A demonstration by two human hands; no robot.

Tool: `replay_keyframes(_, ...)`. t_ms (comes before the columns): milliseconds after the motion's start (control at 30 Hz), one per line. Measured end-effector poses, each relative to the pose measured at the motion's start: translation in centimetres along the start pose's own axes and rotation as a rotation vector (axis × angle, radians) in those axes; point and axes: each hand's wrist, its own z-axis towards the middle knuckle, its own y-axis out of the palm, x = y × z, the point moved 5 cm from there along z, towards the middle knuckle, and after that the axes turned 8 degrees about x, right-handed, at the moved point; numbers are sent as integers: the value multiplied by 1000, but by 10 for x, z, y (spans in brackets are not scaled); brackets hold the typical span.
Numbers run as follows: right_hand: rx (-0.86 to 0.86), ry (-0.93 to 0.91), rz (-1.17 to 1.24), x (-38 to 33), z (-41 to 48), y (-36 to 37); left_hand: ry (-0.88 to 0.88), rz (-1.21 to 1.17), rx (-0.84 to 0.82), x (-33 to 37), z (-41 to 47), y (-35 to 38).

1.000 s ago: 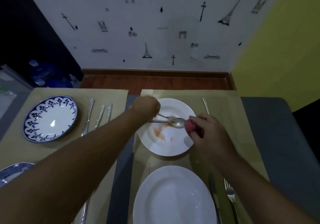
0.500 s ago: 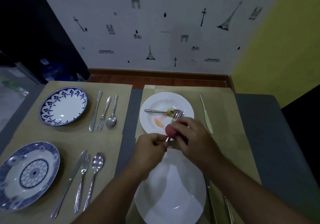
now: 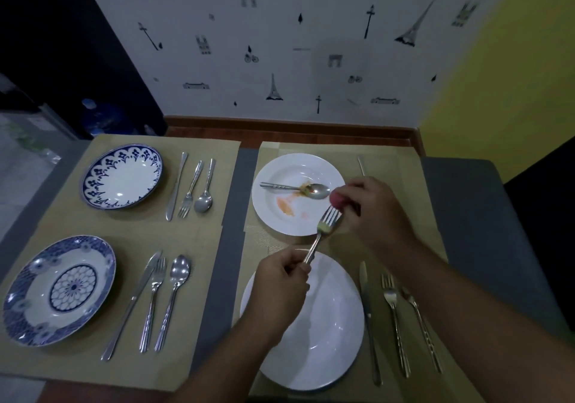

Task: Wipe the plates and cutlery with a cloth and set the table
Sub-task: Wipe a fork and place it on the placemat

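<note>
With my left grip (image 3: 280,281) pinching the fork (image 3: 325,225) by its handle, tines raised over the near rim of the smeared plate (image 3: 308,160), I'd hold it steady and draw the pink cloth (image 3: 336,200) clenched in my right grip (image 3: 375,212) along the tines toward their tips.

You hold a soiled fork (image 3: 326,225) tines-up just beside a pink cloth (image 3: 337,199), at the rim of an orange-smeared white plate (image 3: 280,169) bearing a spoon (image 3: 319,190).
</note>
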Motion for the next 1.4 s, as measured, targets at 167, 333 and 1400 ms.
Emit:
replay_keyframes(167,6,95,25,1,-8,-13,-153,-41,-11,-10,8,8)
replay_keyframes(333,-76,1,114,-19,-32,2,-135,-85,-5,-6,16,12)
replay_keyframes(1400,-63,-169,100,-36,-24,7,-171,-279,31,-14,13,12)
